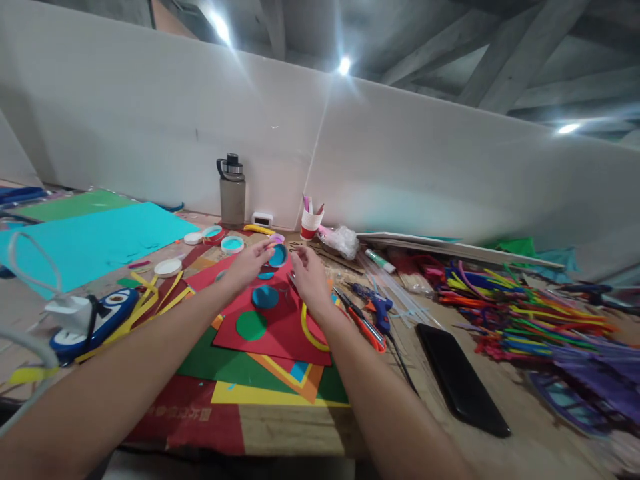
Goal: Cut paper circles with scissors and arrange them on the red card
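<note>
My left hand [253, 263] pinches a small blue disc [278, 256] between thumb and fingertips, above the red sheet. Close on its right, my right hand [309, 272] has its fingers curled together. A thin dark object shows under that hand, too blurred to name. On the red sheet [285, 337] lie a blue circle [265, 297] and a green circle [251, 325]. A yellow curved strip [311, 331] lies by my right wrist. Under the red sheet are green [210, 360], orange and yellow sheets.
A glue gun [381, 310], orange-handled tool [367, 327] and black phone [460, 380] lie to the right, before colourful pipe cleaners [540, 313]. A bottle [233, 193] and pen cup [311, 223] stand behind. At left are a power strip [100, 320] and cyan sheet [100, 237].
</note>
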### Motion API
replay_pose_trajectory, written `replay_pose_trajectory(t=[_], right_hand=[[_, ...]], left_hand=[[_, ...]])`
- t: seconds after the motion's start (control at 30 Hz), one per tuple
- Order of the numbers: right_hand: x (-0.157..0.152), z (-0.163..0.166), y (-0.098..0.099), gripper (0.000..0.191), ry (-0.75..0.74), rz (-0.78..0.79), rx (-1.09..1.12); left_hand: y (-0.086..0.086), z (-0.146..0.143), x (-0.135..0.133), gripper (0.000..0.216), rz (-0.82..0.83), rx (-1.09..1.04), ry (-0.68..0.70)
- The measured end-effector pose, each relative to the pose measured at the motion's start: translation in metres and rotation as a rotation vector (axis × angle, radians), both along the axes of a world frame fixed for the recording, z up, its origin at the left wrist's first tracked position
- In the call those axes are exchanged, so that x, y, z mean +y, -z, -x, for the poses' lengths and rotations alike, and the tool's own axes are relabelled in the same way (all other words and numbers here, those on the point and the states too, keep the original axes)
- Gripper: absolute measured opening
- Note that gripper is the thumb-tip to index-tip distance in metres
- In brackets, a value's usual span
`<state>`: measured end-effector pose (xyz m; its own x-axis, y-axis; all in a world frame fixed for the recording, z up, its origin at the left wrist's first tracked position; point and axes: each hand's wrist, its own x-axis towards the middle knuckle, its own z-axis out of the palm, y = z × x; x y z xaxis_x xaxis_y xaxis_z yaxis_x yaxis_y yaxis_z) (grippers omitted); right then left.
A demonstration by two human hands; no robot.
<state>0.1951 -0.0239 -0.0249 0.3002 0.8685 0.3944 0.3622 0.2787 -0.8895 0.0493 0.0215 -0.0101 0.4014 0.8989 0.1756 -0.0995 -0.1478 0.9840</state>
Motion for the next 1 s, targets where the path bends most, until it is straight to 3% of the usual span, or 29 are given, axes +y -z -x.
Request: replay_pose_trajectory(t=[0.13,0.2,0.33,0.47,0.53,0.6,0.7,0.8,0.87,1.0], right_hand=[[0.009,0.002,0.010,0.026,-0.167,0.103,0.249],[0.011,0.001,0.011,0.023,-0.259,0.099,0.385],[0.009,0.003,0.006,0.028,-0.387,0.120,0.563],[0.005,0.007,-0.001,0.036,-0.365,0.163,0.536],[0.003,0.006,-0.003,0.034,-0.311,0.180,0.430],[0.000,0.002,-0.006,0.030,-0.226,0.155,0.191],[-0.007,-0.008,-0.010,0.030,-0.120,0.158,-0.410],[-0.013,-0.014,-0.012,0.038,-0.159,0.324,-0.918],[-0.016,-0.013,-0.010,0.037,-0.190,0.393,-1.043],[-0.013,-0.004,-0.003,0.019,-0.184,0.386,-1.093]], left_hand=[[-0.004,-0.006,-0.011,0.049,-0.329,0.279,-0.001],[-0.009,-0.003,-0.012,0.052,-0.401,0.337,0.045],[-0.024,0.013,-0.009,0.056,-0.290,0.288,0.203],[-0.031,0.023,-0.004,0.057,-0.199,0.245,0.287],[-0.030,0.024,-0.001,0.054,-0.169,0.158,0.255],[-0.027,0.023,0.002,0.049,-0.095,0.047,0.211],[-0.021,0.023,0.009,0.041,0.058,-0.083,0.134],[-0.014,0.024,0.017,0.033,0.143,-0.117,0.042],[-0.010,0.024,0.022,0.031,0.152,-0.115,0.002],[-0.004,0.026,0.028,0.029,0.164,-0.087,-0.047]])
